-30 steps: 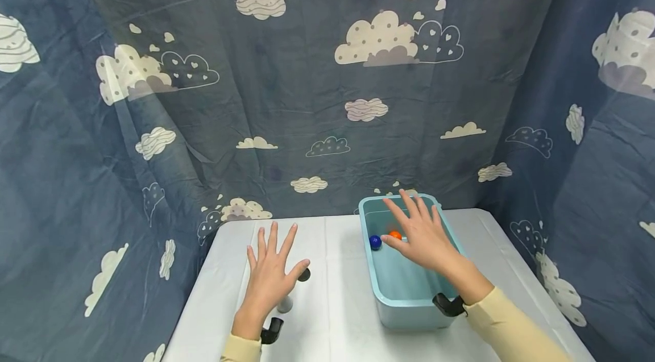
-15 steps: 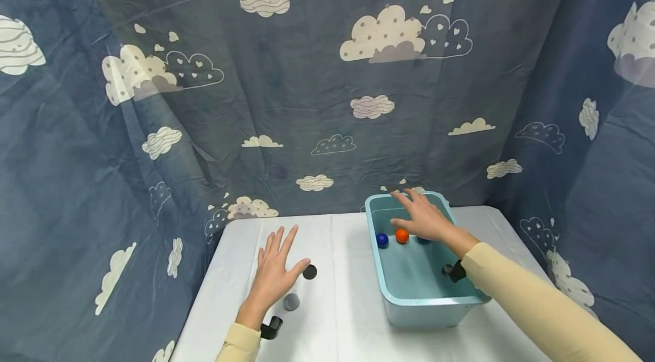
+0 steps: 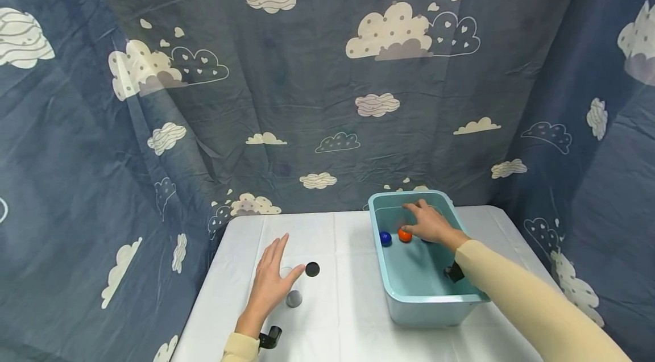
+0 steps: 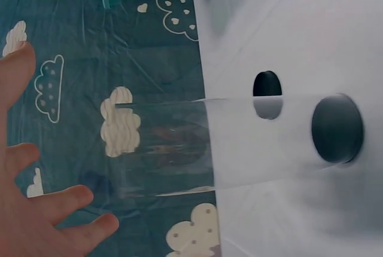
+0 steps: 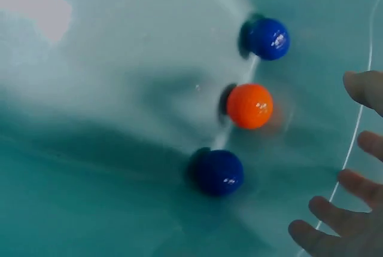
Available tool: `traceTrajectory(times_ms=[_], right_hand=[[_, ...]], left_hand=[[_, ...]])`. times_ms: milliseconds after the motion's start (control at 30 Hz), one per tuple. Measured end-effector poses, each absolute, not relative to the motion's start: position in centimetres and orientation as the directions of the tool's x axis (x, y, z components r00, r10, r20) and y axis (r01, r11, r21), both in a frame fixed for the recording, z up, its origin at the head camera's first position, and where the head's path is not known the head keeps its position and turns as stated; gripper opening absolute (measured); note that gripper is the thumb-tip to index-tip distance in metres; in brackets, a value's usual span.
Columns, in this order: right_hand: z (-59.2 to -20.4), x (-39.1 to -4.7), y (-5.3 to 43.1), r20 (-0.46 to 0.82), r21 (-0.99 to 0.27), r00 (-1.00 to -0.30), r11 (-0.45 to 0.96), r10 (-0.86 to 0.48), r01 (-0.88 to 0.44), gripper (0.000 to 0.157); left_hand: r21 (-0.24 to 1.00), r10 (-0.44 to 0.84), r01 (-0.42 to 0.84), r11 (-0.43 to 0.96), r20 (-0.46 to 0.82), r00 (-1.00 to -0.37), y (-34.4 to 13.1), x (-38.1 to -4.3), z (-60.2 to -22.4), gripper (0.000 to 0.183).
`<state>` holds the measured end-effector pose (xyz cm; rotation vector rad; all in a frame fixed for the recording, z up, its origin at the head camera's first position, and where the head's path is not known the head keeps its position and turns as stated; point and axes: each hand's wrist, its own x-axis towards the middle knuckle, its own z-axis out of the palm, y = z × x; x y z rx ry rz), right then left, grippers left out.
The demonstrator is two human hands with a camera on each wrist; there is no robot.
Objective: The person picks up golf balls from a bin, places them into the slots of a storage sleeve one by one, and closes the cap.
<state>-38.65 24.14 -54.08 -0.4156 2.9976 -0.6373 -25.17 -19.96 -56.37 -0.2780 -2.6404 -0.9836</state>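
My right hand [image 3: 431, 224] reaches inside a light-blue plastic bin [image 3: 435, 298], fingers spread and apart from the balls in the right wrist view. An orange ball [image 5: 250, 106] lies there between two blue balls [image 5: 269, 39], in a row along the far end of the floor. From the head, my hand mostly hides one blue ball. My left hand [image 3: 267, 283], fingers extended, hovers beside a clear cylinder [image 4: 167, 149] standing on the table with a dark grey base [image 4: 337, 128]. It holds nothing. Beside the cylinder lies a black disc [image 3: 313, 269].
A white cloth covers the table [image 3: 353, 271]. Dark blue curtains [image 3: 286, 83] with cloud prints enclose the back and both sides. The bin's tall walls surround the balls, and its far end stands near the back curtain.
The right hand has gone from above the bin down into it, toward the balls. The left hand has lowered slightly and its fingers have drawn together. The head view has shifted slightly.
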Motion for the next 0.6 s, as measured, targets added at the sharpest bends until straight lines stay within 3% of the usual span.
traceTrajectory(times_ms=[600], right_hand=[[-57.9, -40.6, 25.4, -0.17, -0.569, -0.979, 0.822, -0.113, 0.004, 0.058]], left_hand=[[0.778, -0.061, 0.231, 0.584, 0.326, -0.944, -19.5, -23.4, -60.0, 0.096]])
